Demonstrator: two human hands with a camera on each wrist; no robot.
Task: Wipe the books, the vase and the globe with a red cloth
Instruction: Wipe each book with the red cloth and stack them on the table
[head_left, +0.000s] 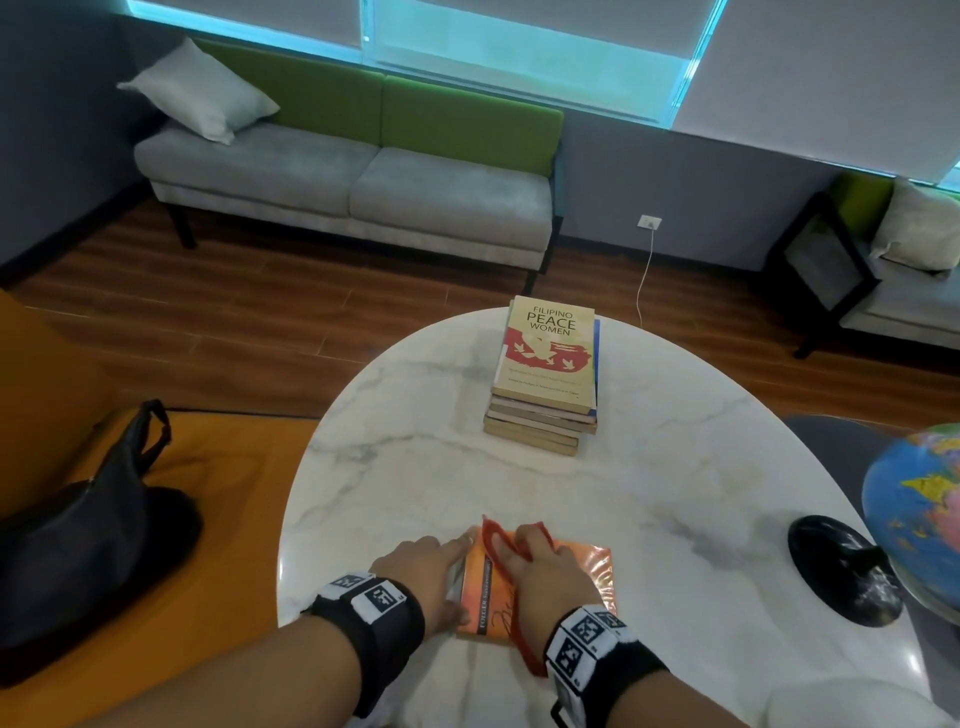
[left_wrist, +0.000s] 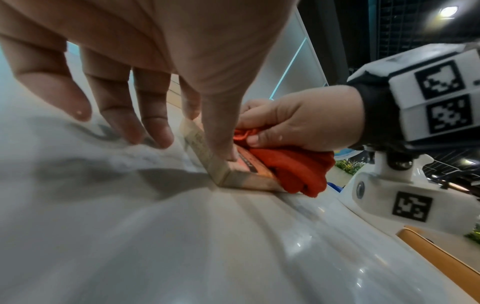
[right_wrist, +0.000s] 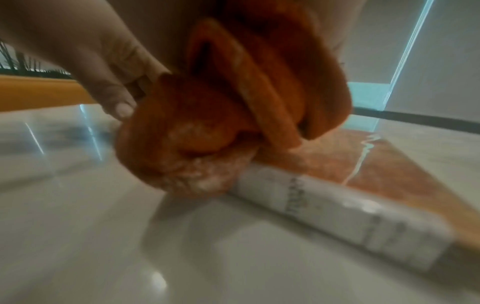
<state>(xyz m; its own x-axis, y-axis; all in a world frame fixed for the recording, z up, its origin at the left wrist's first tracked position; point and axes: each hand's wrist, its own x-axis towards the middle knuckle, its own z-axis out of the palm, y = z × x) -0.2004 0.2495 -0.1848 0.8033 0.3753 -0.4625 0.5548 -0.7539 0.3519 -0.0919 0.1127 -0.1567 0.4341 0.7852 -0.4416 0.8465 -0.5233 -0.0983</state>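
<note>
An orange paperback book (head_left: 592, 566) (left_wrist: 207, 152) (right_wrist: 337, 197) lies flat near the front edge of the white marble table (head_left: 467, 483). My right hand (head_left: 540, 566) (left_wrist: 293, 125) grips a bunched red cloth (head_left: 493, 540) (left_wrist: 293, 168) (right_wrist: 207, 127) and presses it onto the book's cover. My left hand (head_left: 421, 566) (left_wrist: 155, 98) steadies the book at its left edge, thumb on the cover, the other fingers straight on the table. A stack of several books (head_left: 545, 379) stands at the far side. A globe (head_left: 914, 514) on a black base (head_left: 836, 566) is at the right.
A black bag (head_left: 88, 525) sits on an orange seat (head_left: 228, 519) to the left. A grey and green sofa (head_left: 353, 176) with a cushion stands behind the table, and a chair (head_left: 883, 265) is at the back right. A white cable (head_left: 644, 275) hangs from a wall socket.
</note>
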